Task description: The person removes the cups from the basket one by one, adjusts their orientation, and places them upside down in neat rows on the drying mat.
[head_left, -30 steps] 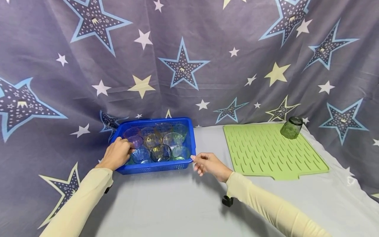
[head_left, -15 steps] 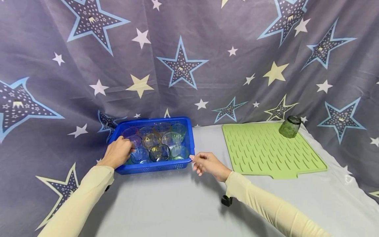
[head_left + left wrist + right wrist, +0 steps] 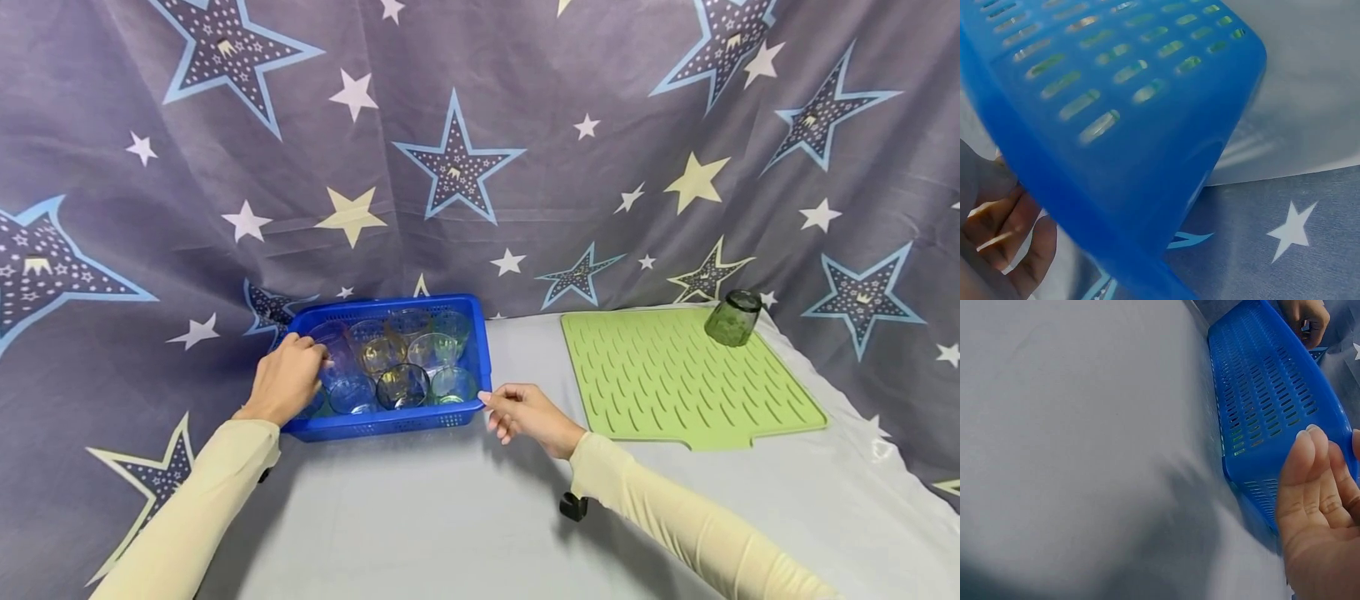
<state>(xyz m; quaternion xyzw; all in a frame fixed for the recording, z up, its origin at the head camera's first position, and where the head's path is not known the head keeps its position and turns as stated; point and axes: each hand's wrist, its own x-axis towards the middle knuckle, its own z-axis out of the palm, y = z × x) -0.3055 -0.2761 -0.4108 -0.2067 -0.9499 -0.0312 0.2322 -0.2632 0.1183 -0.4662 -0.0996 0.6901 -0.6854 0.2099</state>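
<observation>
A blue plastic basket (image 3: 483,367) holds several coloured drinking glasses. My left hand (image 3: 288,379) reaches over its left end, fingers curled down beside a purple-tinted glass (image 3: 339,354). In the left wrist view, that hand's bent fingers (image 3: 1041,250) lie close to the basket's rim (image 3: 1054,187); I cannot tell if they grip a glass. My right hand (image 3: 534,418) pinches the basket's front right corner between thumb and finger. From the right wrist view, the other fingers (image 3: 1300,469) extend before the basket's slotted wall (image 3: 1266,444).
A green ribbed drying mat (image 3: 675,383) lies to the right on the white-covered table (image 3: 420,517). An upside-down dark green glass (image 3: 733,318) stands at its back right corner. Behind everything hangs a star-patterned curtain (image 3: 540,192). A dark glass (image 3: 402,386) sits in the basket's front row.
My left hand has shifted slightly left, away from the middle of the glasses, and the purple-tinted glass's rim shows differently. The right hand stays at the basket's corner.
</observation>
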